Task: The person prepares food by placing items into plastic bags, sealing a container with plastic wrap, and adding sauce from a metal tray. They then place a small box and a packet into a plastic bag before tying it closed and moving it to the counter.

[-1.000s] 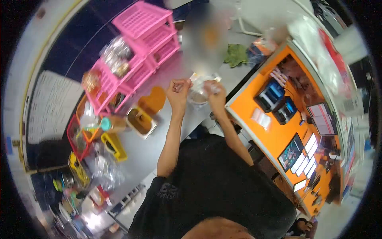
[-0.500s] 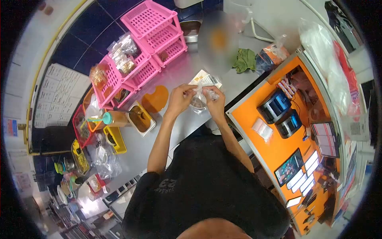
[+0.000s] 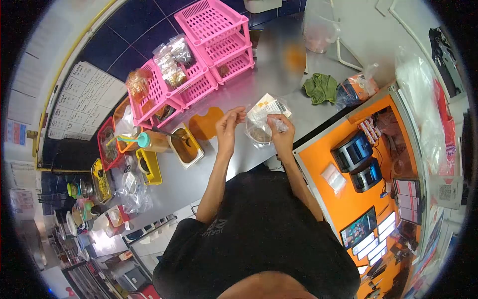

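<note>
A clear plastic bag [image 3: 259, 132] with a round container inside it rests on the metal counter in front of me. My right hand [image 3: 282, 133] has its fingers closed on the bunched top of the bag. My left hand [image 3: 229, 126] is to the left of the bag, its fingers curled together. Whether anything small is between them I cannot make out. Just behind the bag lies a printed paper slip [image 3: 269, 106], partly under clear plastic.
Pink stacked baskets [image 3: 211, 22] with bagged goods stand at the back left. A metal tray of brown sauce [image 3: 185, 144], an orange-brown mat [image 3: 205, 124] and a squeeze bottle [image 3: 153, 141] are at left. A green cloth [image 3: 320, 88] lies at right, near an orange counter [image 3: 318, 154].
My left hand has come away from the bag toward the left, while my right hand keeps hold of its top. The view has shifted slightly.
</note>
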The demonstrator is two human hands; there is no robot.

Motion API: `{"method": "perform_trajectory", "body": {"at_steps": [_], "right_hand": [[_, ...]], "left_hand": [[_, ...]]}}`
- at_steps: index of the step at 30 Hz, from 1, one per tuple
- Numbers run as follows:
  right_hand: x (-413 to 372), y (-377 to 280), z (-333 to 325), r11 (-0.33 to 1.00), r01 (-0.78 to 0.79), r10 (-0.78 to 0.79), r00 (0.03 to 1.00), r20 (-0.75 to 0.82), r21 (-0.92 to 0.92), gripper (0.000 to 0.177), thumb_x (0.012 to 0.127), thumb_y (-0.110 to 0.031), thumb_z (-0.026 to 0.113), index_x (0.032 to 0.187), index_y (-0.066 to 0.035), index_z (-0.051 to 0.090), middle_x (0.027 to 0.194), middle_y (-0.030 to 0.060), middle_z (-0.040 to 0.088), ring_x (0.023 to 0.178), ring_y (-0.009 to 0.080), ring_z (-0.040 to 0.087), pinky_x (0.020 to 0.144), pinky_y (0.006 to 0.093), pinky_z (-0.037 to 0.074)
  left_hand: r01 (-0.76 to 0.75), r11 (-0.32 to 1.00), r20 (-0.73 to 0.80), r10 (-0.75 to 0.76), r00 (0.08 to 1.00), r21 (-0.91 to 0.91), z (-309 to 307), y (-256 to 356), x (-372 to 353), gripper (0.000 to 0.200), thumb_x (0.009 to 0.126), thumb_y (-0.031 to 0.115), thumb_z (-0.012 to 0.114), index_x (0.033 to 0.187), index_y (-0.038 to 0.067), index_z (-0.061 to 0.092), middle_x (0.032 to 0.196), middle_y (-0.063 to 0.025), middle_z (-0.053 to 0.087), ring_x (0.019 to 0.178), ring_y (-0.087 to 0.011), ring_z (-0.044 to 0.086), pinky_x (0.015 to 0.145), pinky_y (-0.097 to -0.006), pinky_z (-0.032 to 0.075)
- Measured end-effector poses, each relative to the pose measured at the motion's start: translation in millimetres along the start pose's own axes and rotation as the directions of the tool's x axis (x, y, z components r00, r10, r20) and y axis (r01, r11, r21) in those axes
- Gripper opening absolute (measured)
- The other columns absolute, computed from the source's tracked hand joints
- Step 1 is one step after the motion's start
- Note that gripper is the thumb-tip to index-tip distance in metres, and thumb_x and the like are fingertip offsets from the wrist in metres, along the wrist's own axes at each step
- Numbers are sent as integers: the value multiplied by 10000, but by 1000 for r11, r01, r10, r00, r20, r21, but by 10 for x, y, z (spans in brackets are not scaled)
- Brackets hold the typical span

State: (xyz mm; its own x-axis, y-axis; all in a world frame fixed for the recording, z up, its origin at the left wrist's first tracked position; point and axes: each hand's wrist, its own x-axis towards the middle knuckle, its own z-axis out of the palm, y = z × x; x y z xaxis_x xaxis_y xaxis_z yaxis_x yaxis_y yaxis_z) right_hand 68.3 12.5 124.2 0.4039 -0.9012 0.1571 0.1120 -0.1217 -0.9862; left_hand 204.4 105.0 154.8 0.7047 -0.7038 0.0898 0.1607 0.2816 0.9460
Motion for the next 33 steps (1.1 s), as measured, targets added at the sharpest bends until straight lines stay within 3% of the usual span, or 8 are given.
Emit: {"method": "perform_trajectory", "body": {"at_steps": [4,6,10,18,22,25,30,33], "right_hand": [[1,18,-9,999,-27,27,1000,-5,25,112,866,-69,665,935,19,663,895,63,669,880,124,591,838,265,450],[10,-23,-16,999,11,-11,1000,8,-32,108,859,-59,666,934,18,666,894,61,671,870,121,594,831,264,453],[-12,-12,-28,999,48,-47,999,17,-20,102,842,-29,666,937,8,673,910,69,662,896,137,594,843,278,447],[-47,-76,3,988,139,-138,990,21,-72,126,806,2,671,932,1,671,911,99,650,889,195,615,829,291,454],[-33,-302,5,924,257,-249,966,64,-282,177,774,30,651,947,3,621,890,146,636,866,290,634,782,339,484],[6,-462,49,922,169,-154,986,70,-348,173,776,25,616,949,10,607,881,150,634,837,282,638,779,335,485],[49,-316,69,889,192,-144,979,146,-416,243,791,8,630,1031,-14,591,920,147,651,881,291,641,809,352,482],[36,-325,-56,893,336,-321,942,102,-299,297,791,0,662,1075,1,576,892,101,643,912,265,613,908,350,434]], "left_hand": [[159,979,42,-154,987,-132,86,-73,-14,201,952,130,565,1031,-27,664,884,-66,665,808,-106,588,735,-252,474],[99,980,178,-130,975,174,98,-143,7,161,932,99,588,1015,-12,670,866,-65,672,776,-105,591,727,-243,470],[182,963,211,-223,952,198,173,-199,-28,126,896,68,625,992,6,678,831,-50,678,735,-93,593,673,-244,471],[-205,622,126,170,977,756,349,-134,-102,143,807,17,640,944,-15,667,832,-110,654,692,-153,634,609,-304,489],[-261,622,194,176,965,738,362,-127,-106,104,800,-8,626,899,-28,651,861,-115,647,686,-174,638,611,-319,496],[-183,819,230,64,971,544,256,-289,-149,63,805,-20,623,864,-40,628,827,-98,632,675,-147,611,601,-293,480],[95,932,51,-120,991,351,245,-471,-149,84,862,26,629,912,-5,689,652,24,557,581,-45,491,504,-234,378],[68,934,29,-83,996,352,246,-553,-120,102,879,71,643,924,5,705,629,45,562,542,-37,471,474,-227,343]]}}
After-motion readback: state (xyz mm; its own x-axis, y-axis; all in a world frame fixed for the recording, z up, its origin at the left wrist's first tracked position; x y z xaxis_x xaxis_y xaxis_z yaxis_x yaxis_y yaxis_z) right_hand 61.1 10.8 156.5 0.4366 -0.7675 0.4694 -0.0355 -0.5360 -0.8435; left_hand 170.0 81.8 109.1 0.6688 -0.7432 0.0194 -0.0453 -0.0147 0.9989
